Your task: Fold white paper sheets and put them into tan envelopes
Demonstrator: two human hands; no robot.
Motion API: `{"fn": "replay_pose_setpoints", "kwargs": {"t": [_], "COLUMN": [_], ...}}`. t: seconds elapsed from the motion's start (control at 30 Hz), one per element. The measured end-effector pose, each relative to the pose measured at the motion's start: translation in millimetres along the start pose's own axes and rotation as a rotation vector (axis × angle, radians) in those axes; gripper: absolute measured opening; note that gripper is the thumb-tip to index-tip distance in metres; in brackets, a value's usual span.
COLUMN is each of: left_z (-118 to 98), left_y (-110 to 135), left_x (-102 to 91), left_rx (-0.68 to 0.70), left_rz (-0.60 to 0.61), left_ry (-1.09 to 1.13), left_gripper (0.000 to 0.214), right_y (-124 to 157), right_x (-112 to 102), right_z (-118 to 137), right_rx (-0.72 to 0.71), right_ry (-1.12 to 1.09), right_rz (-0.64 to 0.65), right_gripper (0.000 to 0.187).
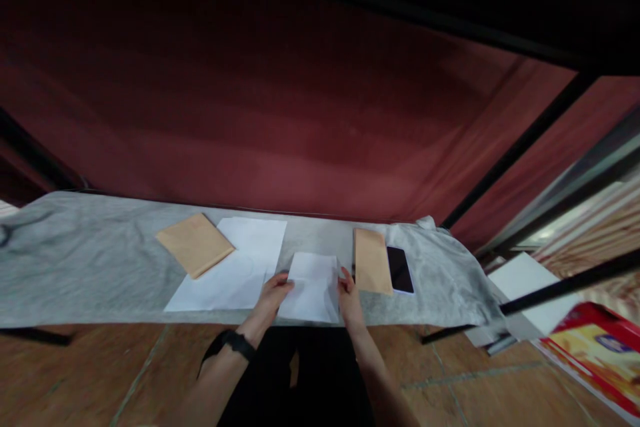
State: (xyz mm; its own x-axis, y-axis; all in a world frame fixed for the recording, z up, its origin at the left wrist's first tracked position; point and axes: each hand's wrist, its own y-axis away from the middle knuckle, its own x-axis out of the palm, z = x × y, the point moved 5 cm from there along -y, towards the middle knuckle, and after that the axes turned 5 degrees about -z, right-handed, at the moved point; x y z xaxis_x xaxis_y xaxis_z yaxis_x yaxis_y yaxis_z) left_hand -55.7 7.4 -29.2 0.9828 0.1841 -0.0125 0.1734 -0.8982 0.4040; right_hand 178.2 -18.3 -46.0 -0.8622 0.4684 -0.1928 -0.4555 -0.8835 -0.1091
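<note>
A folded white sheet of paper (311, 288) is held at the front edge of the cloth-covered table, between my two hands. My left hand (275, 291) pinches its left side, with a dark watch on that wrist. On the opposite side, my right hand (347, 290) grips the right edge, thumb and fingers partly hidden. Larger white sheets (235, 280) lie to the left, and a brown envelope (196, 245) rests across their upper corner. Right of my right hand lies another brown envelope (373, 263), with a dark-screened phone (400, 269) beside it.
A grey cloth (100, 260) covers the narrow table. A dark red curtain (300, 113) hangs behind it, framed by black bars (525, 147). On the right, a white box (525, 287) and a red-and-yellow package (595, 353) stand near the tiled floor (125, 373).
</note>
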Motion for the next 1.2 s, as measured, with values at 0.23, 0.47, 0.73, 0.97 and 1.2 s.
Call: {"fn": "replay_pose_setpoints", "kwargs": {"t": [0.23,0.47,0.73,0.97,1.2], "left_z": [12.5,9.0,-4.4,-19.1,-25.1], "left_y": [-4.5,2.8,-7.6,-19.0,-15.3], "left_x": [-3.1,-3.9,-4.9,6.1,14.0], "left_rx": [-0.049,-0.029,0.216,0.283,0.273], "left_rz": [0.016,0.034,0.029,-0.069,-0.109], "left_ry": [-0.027,0.119,-0.427,-0.818,-1.07], "left_gripper": [0.065,0.04,0.016,0.023,0.022], "right_y": [29.8,27.7,11.5,13.3,17.4], "right_x": [-23.4,-17.7,-3.2,10.1,19.0], "right_z": [9.0,11.7,2.0,1.7,10.1], "right_rx": [-0.313,-0.432,-0.327,-0.316,-0.316], "right_ry": [0.228,0.481,0.648,0.823,0.909], "right_rz": [0.199,0.25,0.049,-0.068,-0.106], "right_gripper": [0.056,0.052,0.024,0.033,0.044]}}
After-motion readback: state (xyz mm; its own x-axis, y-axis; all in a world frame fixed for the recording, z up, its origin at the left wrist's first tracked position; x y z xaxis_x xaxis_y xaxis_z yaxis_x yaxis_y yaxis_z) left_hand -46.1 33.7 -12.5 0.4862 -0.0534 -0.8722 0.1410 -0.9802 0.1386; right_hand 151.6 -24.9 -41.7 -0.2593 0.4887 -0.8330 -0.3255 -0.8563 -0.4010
